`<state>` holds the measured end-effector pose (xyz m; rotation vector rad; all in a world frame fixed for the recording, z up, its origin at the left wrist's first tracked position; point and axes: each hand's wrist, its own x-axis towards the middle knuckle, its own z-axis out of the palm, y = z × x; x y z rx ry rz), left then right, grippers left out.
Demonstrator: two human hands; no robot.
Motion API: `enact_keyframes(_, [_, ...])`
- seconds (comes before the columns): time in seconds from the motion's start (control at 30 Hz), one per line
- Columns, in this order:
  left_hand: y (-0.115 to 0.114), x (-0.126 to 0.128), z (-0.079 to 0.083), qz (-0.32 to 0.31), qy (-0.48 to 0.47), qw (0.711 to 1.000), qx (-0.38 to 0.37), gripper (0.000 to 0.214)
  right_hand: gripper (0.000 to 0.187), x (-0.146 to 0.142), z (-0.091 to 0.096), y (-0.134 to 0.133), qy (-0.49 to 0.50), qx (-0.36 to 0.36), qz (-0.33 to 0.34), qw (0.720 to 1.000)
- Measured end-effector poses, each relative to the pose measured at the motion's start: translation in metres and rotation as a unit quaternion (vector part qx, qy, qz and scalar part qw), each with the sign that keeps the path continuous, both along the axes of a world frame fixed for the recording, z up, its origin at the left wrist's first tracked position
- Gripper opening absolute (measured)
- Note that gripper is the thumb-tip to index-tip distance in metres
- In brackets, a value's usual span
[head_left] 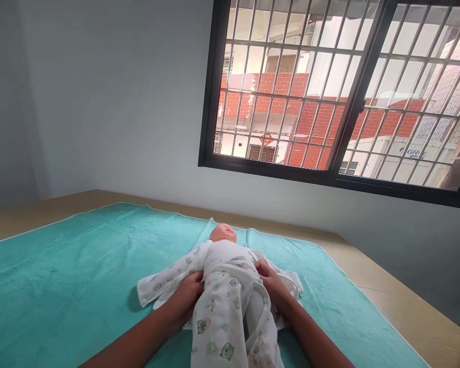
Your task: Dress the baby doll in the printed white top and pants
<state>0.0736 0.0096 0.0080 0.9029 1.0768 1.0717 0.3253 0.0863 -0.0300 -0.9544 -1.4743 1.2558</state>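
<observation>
Head view: only one camera here, looking down over both hands, doll in the middle.
Doll: [227, 251] on its back between the two hands, head beyond the grip and legs' end toward the wearer. Lying flat probably leaves both hands free for the cloth.
Left hand: [192, 289] fingers closed, looks like a pinch on the waistband of the pants [217, 313]. Fingertips are partly hidden, so can't swear how much cloth is in there.
Right hand: [269, 282] same deal across the waist, fingers curled in on the cloth at that side. My guess is that gripping both sides keeps the waistband level.
Pants: hang from the grip down toward the wearer, printed with little animals. The leg below the left hand lies fairly smooth, the one below the right is bunched, can't tell what's under the folds.
Top: [178, 271] spread out past both hands, one sleeve stretched outward beyond the left. Can't tell if an arm's in it. Lying open like that, it leaves the waist reachable, I'd say.
Blanket: [95, 276] teal, under everything in the grip, likely as padding over the wooden surface [396, 294].
Window: [347, 112] barred, well beyond the right hand.
</observation>
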Motion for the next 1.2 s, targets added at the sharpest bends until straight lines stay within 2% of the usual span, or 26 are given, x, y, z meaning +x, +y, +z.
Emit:
enact_keyframes(0.2, [0.000,-0.004,-0.001,0.015,0.107,0.990,0.090,0.019,0.021,0.001,0.003,-0.003,-0.005,-0.001,-0.001,1.000])
enact_keyframes(0.37, [0.007,-0.012,-0.012,0.066,0.230,0.951,0.196,0.011,0.009,0.003,0.009,-0.010,-0.004,0.003,-0.008,1.000])
enact_keyframes(0.53, [0.010,-0.016,-0.019,0.097,0.205,0.944,0.240,0.013,0.013,0.003,0.016,-0.017,0.019,-0.026,0.020,0.999])
enact_keyframes(0.7, [0.005,-0.018,-0.014,0.084,0.223,0.940,0.245,0.015,0.018,0.002,0.014,-0.017,0.073,-0.053,0.037,0.995])
enact_keyframes(0.8, [0.004,-0.018,-0.012,0.090,0.249,0.927,0.268,0.015,0.024,0.003,0.010,-0.014,0.098,-0.063,0.031,0.993])
enact_keyframes(0.97, [0.006,-0.019,-0.015,0.099,0.286,0.900,0.313,0.013,0.035,0.006,0.014,-0.015,0.044,-0.058,0.042,0.996])
enact_keyframes(1.1, [0.008,-0.019,-0.018,0.104,0.284,0.896,0.326,0.017,0.030,0.007,0.028,-0.017,-0.004,-0.024,0.078,0.997])
enact_keyframes(1.2, [0.010,-0.019,-0.018,0.104,0.268,0.889,0.355,0.021,0.027,0.006,0.038,-0.014,-0.041,0.026,0.055,0.997])
